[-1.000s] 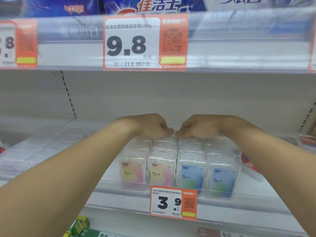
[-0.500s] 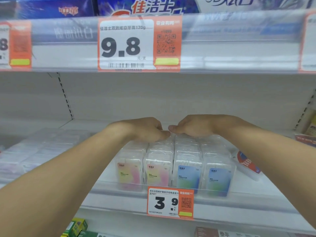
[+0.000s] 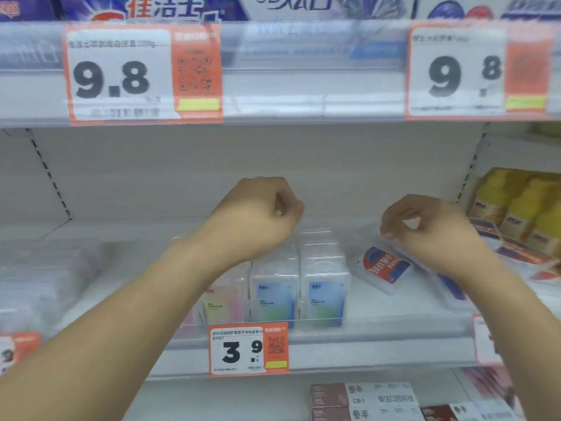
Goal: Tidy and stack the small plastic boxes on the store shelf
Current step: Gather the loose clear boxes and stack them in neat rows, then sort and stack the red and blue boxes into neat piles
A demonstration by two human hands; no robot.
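Rows of small clear plastic boxes stand at the shelf front: two with blue-green labels (image 3: pixel 274 302) (image 3: pixel 326 302) and a pink-yellow one (image 3: pixel 224 305), partly hidden by my left forearm. My left hand (image 3: pixel 258 220) hovers above the rows with its fingers curled and holds nothing. To the right, a flat clear box with a red and blue label (image 3: pixel 382 265) lies tilted on the shelf. My right hand (image 3: pixel 431 229) is over its far end, with curled fingertips pinching its upper edge.
The shelf's front rail (image 3: pixel 379 335) carries a 3.9 price tag (image 3: pixel 249 349). Blurred clear packs (image 3: pixel 45 278) lie at the left and yellow packets (image 3: pixel 516 208) stand at the right. The upper shelf edge (image 3: pixel 303 86) hangs close above. Boxed goods (image 3: pixel 364 399) sit on the shelf below.
Both hands have left the top of the box rows where they met. My right hand went right to the red-labelled box and my left hand lifted. The view has shifted right.
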